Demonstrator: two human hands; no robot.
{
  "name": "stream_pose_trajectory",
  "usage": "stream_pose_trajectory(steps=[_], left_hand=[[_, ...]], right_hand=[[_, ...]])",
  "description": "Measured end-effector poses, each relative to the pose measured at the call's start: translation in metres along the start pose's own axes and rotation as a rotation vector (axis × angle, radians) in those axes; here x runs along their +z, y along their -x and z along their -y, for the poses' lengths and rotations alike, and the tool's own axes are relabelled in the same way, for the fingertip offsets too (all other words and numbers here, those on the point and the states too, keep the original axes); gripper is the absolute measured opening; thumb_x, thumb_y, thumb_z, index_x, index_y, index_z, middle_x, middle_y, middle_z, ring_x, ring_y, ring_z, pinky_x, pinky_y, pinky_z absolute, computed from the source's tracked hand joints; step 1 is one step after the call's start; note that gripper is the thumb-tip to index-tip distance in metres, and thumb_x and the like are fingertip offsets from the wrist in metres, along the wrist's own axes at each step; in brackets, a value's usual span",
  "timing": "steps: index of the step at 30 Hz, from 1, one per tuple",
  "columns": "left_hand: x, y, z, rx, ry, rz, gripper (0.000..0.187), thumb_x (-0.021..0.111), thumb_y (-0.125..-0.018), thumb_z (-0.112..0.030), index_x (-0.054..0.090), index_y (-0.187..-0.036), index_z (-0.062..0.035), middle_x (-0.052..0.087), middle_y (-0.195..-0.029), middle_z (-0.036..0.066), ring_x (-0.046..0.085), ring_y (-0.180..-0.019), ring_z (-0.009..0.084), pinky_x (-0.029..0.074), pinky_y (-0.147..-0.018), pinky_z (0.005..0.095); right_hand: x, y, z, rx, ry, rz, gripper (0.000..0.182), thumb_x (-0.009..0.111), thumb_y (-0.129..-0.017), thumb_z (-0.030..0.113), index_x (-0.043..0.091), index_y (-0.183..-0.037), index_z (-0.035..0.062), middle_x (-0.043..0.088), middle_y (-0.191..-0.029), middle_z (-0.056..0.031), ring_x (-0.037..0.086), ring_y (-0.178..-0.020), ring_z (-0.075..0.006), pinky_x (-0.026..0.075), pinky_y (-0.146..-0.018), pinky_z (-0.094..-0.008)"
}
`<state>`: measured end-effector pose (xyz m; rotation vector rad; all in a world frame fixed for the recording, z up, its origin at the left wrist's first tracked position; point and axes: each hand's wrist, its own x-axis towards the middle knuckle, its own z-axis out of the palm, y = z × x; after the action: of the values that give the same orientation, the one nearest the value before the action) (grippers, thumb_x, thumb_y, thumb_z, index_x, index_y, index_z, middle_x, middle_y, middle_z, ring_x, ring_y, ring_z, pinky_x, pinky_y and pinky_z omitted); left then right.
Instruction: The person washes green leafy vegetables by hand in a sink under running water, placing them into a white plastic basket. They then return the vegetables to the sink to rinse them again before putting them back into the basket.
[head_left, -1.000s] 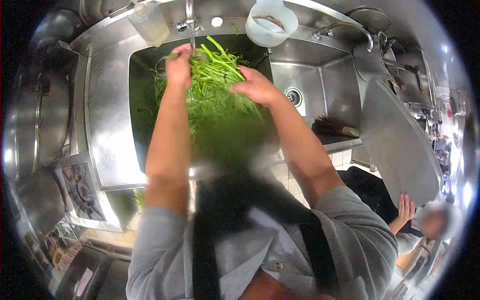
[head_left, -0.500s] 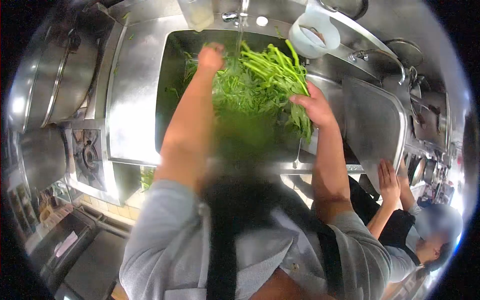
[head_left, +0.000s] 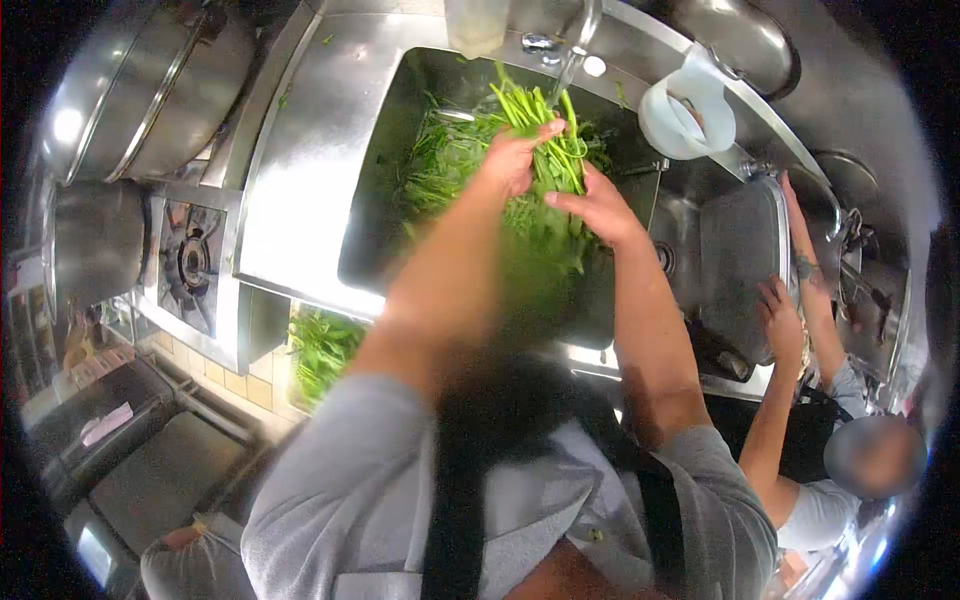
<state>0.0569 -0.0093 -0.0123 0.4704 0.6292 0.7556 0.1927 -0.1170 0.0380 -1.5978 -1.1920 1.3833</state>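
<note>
Evidently held in both hands: one bunch of greens [head_left: 558, 170], upper centre of the frame, stem ends towards the tap [head_left: 588, 24], gripped at the stems by the left hand [head_left: 510, 163] and cupped lower down by the right hand [head_left: 604, 210]. Around and below, loose leaves [head_left: 447, 158] in the sink [head_left: 374, 222]. Best handled with a light grip, stems slightly fanned for rinsing between, without crushing the leaves.

Fisheye-curved kitchen scene, white glare on the steel counter [head_left: 300, 215], blurred lower centre.
</note>
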Motion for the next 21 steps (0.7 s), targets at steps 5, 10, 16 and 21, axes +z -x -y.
stream_pose_trajectory(steps=[5,10,16,21], left_hand=[[-0.013,0.003,-0.023,0.100,-0.088,-0.116,0.024,0.073,-0.079,-0.005,0.064,-0.099,0.0056,0.068,-0.090,0.014,0.067,-0.077,0.0248,0.057,-0.070,0.0410],[-0.001,0.020,-0.039,0.212,-0.319,-0.171,0.025,0.075,-0.076,-0.006,0.066,-0.098,0.0037,0.069,-0.088,0.010,0.064,-0.076,0.0191,0.052,-0.070,0.0337],[-0.042,0.032,-0.039,0.331,-0.522,-0.299,0.026,0.076,-0.076,-0.009,0.065,-0.097,0.0024,0.069,-0.087,0.011,0.065,-0.077,0.0191,0.051,-0.071,0.0332],[-0.107,0.037,-0.034,0.291,-0.733,-0.423,0.031,0.076,-0.075,-0.012,0.065,-0.100,0.0030,0.069,-0.090,0.013,0.066,-0.076,0.0204,0.052,-0.070,0.0343]], right_hand=[[-0.017,-0.028,0.013,0.064,0.395,-0.101,0.076,0.070,-0.079,0.053,0.054,-0.129,-0.0021,0.057,-0.130,-0.0215,0.054,-0.122,-0.0306,0.041,-0.102,-0.0375],[0.000,-0.061,0.034,-0.161,0.536,-0.220,0.059,0.066,-0.085,0.048,0.062,-0.117,-0.0010,0.063,-0.119,-0.0216,0.060,-0.112,-0.0327,0.046,-0.095,-0.0376],[0.006,-0.100,0.037,-0.202,0.295,-0.340,0.021,0.065,-0.092,0.025,0.070,-0.097,0.0054,0.067,-0.087,0.0006,0.052,-0.073,-0.0072,0.044,-0.070,-0.0265],[-0.006,-0.112,0.054,-0.216,-0.015,-0.322,0.026,0.058,-0.097,0.026,0.067,-0.107,0.0040,0.066,-0.087,0.0011,0.055,-0.073,-0.0058,0.044,-0.067,-0.0215]])
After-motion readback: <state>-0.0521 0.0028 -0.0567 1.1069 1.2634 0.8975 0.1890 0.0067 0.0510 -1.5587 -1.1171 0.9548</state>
